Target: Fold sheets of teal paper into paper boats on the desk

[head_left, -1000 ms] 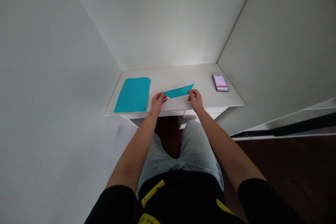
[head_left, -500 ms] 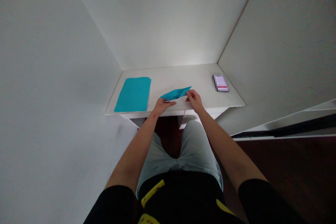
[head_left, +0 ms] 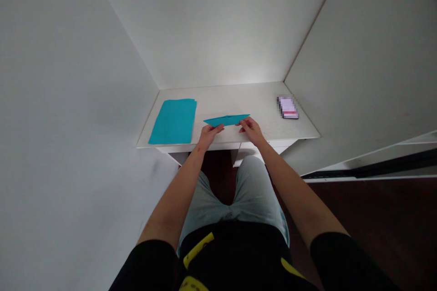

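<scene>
A folded teal paper (head_left: 226,120), long and pointed at both ends, lies low over the white desk (head_left: 239,97) near its front edge. My left hand (head_left: 209,134) pinches its near edge left of the middle. My right hand (head_left: 251,128) grips the near edge towards the right end. Both hands have their fingers closed on the paper. A stack of flat teal sheets (head_left: 173,121) lies on the desk to the left, apart from my hands.
A small blurred card-like object (head_left: 287,107) sits at the desk's right side. White walls close in the desk on the left, back and right. My knees are under the front edge, above a dark wooden floor (head_left: 375,218).
The folded paper has turned from a right-end-up slant to nearly level and flatter. My left hand moved right and nearer along the paper's edge. My right hand shifted slightly left.
</scene>
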`<state>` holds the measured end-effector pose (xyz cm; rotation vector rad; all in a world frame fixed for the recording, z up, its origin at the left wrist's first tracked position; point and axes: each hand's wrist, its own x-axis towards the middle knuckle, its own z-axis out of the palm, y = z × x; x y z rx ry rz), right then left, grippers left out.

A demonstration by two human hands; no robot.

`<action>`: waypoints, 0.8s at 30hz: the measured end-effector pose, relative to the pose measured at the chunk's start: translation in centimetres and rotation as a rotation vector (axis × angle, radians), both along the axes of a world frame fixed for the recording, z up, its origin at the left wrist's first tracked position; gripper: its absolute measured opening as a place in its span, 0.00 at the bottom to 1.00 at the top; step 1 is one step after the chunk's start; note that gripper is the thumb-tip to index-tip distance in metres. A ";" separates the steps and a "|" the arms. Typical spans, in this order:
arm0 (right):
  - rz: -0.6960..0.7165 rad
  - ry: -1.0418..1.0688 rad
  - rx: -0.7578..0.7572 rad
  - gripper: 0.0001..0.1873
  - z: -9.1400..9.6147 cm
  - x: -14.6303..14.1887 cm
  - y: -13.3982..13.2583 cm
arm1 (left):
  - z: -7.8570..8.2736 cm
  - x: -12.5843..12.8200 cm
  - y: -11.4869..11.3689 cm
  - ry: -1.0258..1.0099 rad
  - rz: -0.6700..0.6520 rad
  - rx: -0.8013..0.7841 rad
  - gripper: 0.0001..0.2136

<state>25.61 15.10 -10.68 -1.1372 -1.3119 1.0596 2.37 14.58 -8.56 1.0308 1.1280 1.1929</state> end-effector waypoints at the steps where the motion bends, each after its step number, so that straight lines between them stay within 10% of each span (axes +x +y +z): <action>1: -0.004 -0.001 -0.003 0.34 0.0 0.0 0.0 | -0.1 0.0 0.1 -0.014 0.004 -0.008 0.15; 24: 0.095 -0.256 -0.073 0.43 0.3 -0.3 -0.1 | -0.7 -0.7 1.5 -0.156 0.103 -0.083 0.21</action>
